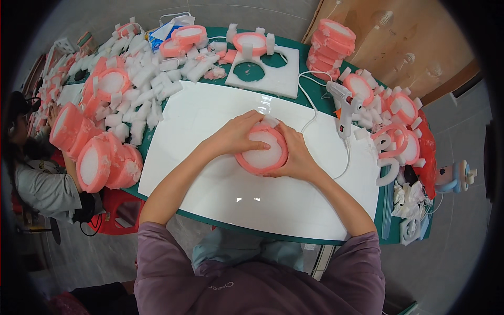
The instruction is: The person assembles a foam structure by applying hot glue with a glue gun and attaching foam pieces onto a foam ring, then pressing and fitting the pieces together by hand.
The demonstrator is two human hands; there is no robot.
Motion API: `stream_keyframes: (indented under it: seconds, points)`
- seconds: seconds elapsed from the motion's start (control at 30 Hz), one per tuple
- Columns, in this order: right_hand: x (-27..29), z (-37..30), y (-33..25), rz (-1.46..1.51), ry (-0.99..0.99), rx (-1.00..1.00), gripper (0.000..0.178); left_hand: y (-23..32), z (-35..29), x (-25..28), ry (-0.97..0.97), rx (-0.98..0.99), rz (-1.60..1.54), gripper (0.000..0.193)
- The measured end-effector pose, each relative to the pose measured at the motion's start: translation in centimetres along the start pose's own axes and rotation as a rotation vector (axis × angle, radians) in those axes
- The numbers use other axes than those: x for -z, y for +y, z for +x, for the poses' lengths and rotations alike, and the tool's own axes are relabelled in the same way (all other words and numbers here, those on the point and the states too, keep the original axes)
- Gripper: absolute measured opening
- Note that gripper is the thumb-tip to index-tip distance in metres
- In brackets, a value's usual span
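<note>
Above the white board [184,131], both of my hands grip a round foam disc [265,156] with a pink rim and a white centre. My left hand [240,135] curls over its far left side, the thumb lying across the white face. Around the right edge wraps my right hand [296,156], its fingers bent. A small white foam block [270,121] shows at the disc's far edge, between the fingertips of both hands. The palms hide part of the rim.
A white glue gun [342,109] with a cable stands at the right. Stacked pink discs [331,47], a white foam sheet with round holes [286,84] and loose white foam blocks [147,79] crowd the green table's far side. At left sits another person [47,184] near a red stool [118,212].
</note>
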State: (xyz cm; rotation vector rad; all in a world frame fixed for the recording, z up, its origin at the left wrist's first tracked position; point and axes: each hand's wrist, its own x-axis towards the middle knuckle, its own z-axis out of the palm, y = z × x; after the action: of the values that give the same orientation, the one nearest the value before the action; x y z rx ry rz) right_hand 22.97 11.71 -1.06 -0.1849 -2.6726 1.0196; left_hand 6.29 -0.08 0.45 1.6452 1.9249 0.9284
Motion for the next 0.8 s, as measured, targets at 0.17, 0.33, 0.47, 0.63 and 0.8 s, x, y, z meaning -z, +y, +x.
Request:
stream_keyframes:
  seconds: [0.17,0.33,0.47,0.63,0.8]
  points:
    - [0.09,0.06,0.15,0.007,-0.015,-0.006,0.113,0.33,0.15,0.07,-0.025,0.039,0.015,0.060]
    - [0.09,0.08,0.13,-0.006,-0.010,0.013,0.113,0.22,0.11,-0.05,-0.005,0.021,-0.009,0.061]
    - [0.03,0.04,-0.05,-0.005,-0.002,0.015,0.112,0.20,0.03,0.16,-0.043,0.046,0.021,0.066]
    - [-0.09,-0.07,0.25,-0.011,0.018,0.027,0.111,0.42,0.13,0.27,-0.065,0.056,0.011,0.067]
    - [0.11,0.00,0.02,-0.012,0.020,0.021,0.109,0.24,0.08,0.14,-0.047,0.051,0.020,0.069]
